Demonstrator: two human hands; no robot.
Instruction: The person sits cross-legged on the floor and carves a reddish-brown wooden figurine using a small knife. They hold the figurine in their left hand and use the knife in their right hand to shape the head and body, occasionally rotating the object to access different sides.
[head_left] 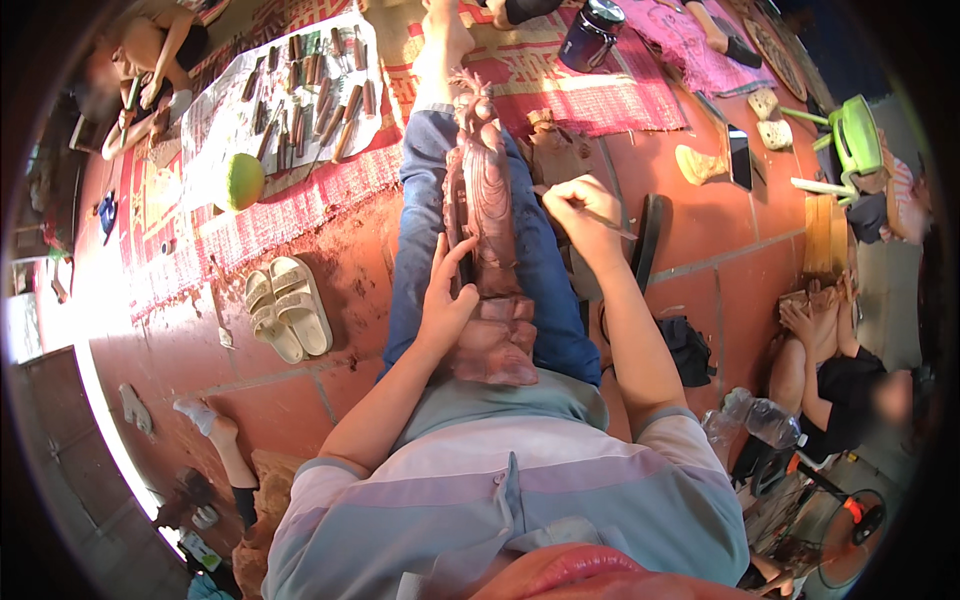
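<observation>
A reddish-brown carved wooden figure (490, 215) lies lengthwise along my lap, its blocky base (495, 340) toward my belly and its finely cut top pointing away. My left hand (450, 300) rests against the figure's left side near the base, fingers stretched and apart. To the right of the figure, my right hand (585, 208) is closed round a thin carving tool. A dark tip pokes out on its left and a slim end on its right; the fingers hide the middle. The tool is apart from the wood.
Several wooden-handled carving tools (318, 85) lie on a paper sheet (215, 120), near a green round fruit (240, 182). Sandals (290, 310) sit at left. A dark flask (592, 35) stands on the red mat (540, 95). A green chair (855, 140) and other people are around.
</observation>
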